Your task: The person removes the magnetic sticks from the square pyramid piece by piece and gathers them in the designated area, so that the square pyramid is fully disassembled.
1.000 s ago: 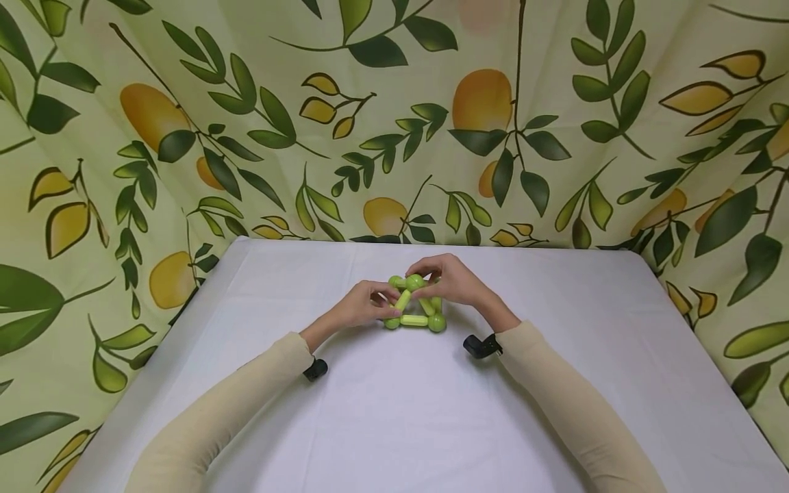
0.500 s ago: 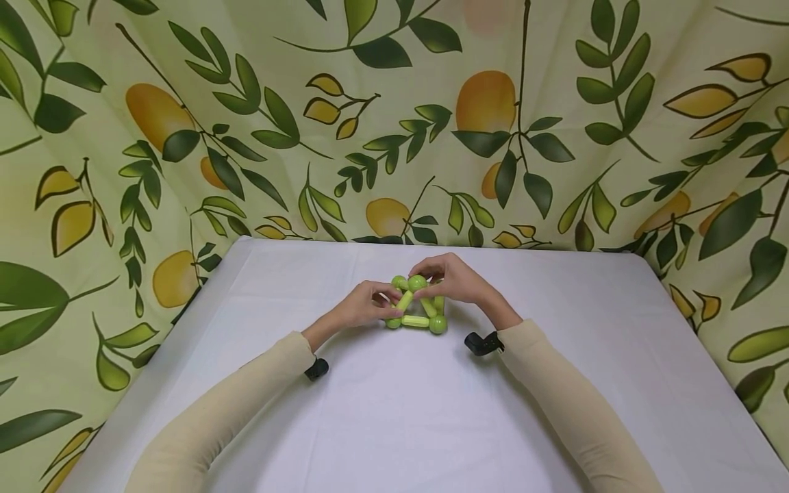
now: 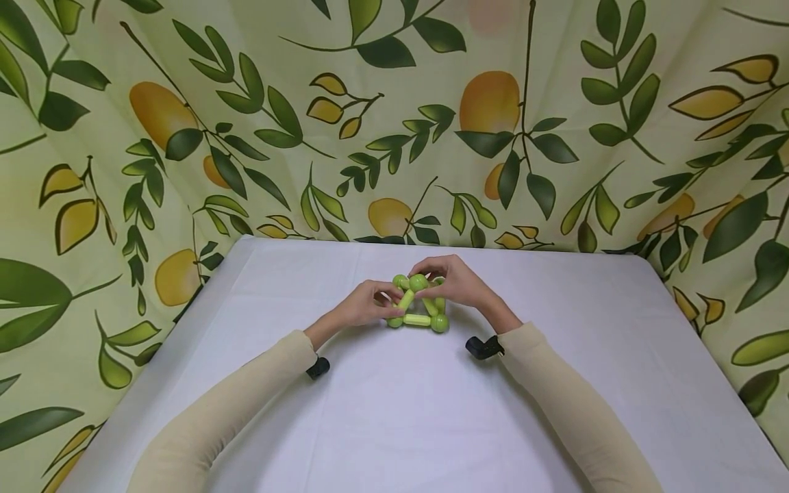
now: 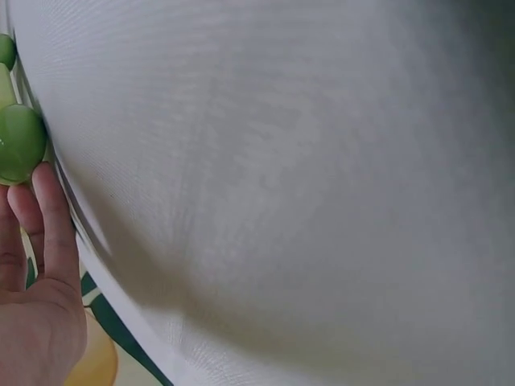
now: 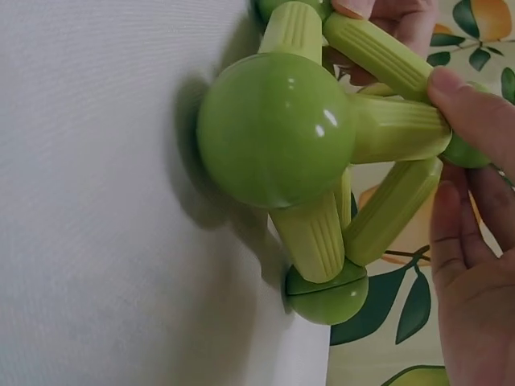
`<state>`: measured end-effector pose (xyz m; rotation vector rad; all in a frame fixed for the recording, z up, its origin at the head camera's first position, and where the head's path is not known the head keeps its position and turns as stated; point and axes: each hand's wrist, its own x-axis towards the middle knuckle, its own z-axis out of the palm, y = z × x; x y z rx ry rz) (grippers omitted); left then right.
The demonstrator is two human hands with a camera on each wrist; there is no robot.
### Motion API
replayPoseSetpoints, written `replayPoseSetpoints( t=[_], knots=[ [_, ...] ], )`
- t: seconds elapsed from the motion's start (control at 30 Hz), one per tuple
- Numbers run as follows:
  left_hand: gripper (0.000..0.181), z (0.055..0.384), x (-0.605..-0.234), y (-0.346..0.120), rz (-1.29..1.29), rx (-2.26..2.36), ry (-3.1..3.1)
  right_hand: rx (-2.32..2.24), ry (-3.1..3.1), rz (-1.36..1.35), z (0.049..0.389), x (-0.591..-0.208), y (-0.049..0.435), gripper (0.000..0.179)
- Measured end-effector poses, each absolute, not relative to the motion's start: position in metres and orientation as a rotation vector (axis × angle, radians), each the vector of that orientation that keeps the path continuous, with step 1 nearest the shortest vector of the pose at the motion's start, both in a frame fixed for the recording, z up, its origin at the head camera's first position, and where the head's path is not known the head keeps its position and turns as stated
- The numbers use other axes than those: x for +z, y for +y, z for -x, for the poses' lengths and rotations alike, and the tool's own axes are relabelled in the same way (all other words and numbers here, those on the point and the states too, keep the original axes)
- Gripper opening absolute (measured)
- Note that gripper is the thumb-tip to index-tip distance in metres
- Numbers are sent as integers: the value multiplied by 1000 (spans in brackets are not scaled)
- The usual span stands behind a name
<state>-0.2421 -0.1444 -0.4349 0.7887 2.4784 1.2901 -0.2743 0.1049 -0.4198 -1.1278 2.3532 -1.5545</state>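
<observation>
A frame of light green ribbed rods (image 3: 417,320) joined by green balls (image 3: 440,323) stands on the white cloth, near the middle of the head view. From the left, my left hand (image 3: 364,305) grips it at a slanted rod and the lower left ball. My right hand (image 3: 461,282) holds the top ball (image 3: 418,282), its fingers reaching round behind. Up close in the right wrist view, a large lower ball (image 5: 273,129) joins several rods, and the right thumb presses where a rod meets the top ball. Only a ball (image 4: 20,143) and part of the hand show at the left wrist view's edge.
The white-clothed table (image 3: 394,411) spreads around the hands. Behind it and along both sides hangs a curtain (image 3: 382,164) printed with leaves and orange fruit. A black wrist camera (image 3: 483,347) sits below the right wrist, another black one (image 3: 318,368) below the left.
The head view has drifted a little, shifting the whole scene slightly rightward. Both hands keep their hold on the green frame, with hardly any movement.
</observation>
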Motion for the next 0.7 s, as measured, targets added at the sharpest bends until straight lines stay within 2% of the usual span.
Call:
replayPoseSetpoints(
  t=[0.23,0.47,0.7],
  knots=[
    [22,241,-434,-146,-807,1310,2474,-1602,2368,1130,272,-424,102,36],
    [22,238,-429,-144,-813,1325,2464,-1563,2369,1095,250,-392,101,33],
    [22,241,-433,-145,-818,1297,2476,-1544,2329,1123,252,-389,102,30]
  ],
)
